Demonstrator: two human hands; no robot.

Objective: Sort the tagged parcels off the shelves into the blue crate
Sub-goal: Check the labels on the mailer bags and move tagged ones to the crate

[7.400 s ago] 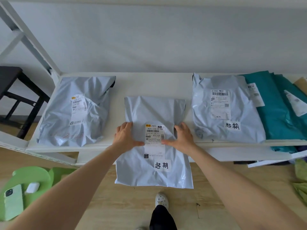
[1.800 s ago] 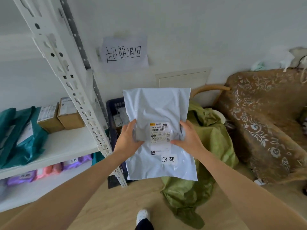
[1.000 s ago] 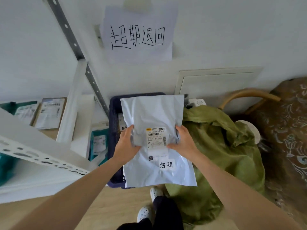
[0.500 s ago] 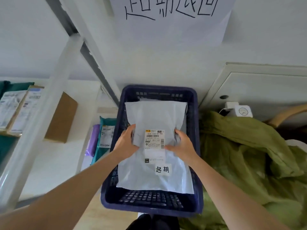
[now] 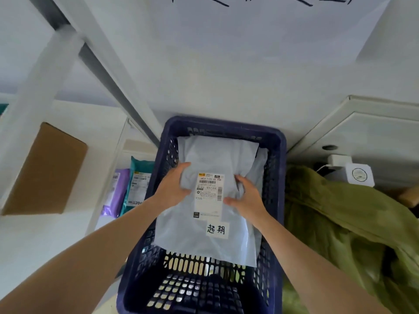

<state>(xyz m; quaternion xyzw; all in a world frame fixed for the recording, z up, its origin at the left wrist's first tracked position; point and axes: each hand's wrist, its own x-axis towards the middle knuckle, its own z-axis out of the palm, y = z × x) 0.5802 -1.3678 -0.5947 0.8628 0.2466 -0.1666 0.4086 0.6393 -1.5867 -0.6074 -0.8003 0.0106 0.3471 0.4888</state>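
Between both hands, grey poly mailer (image 5: pixel 204 243) now sits lower inside blue crate (image 5: pixel 277 141) than half a second ago, far end closer to the back wall. Left hand (image 5: pixel 172 189) grips its left edge, thumb on top. Right hand (image 5: pixel 247 198) grips the right edge, thumb touching shipping label (image 5: pixel 208 193). Handwritten tag (image 5: pixel 217 229) just nearer than right thumb. Second grey parcel (image 5: pixel 260 164) beyond right fingers, possibly underneath, contact unclear. Green cloth (image 5: pixel 340 223) right of right hand.

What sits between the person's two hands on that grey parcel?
The white shipping label, with its barcode, lies between the left hand and the right hand on the grey parcel, as the head view shows.
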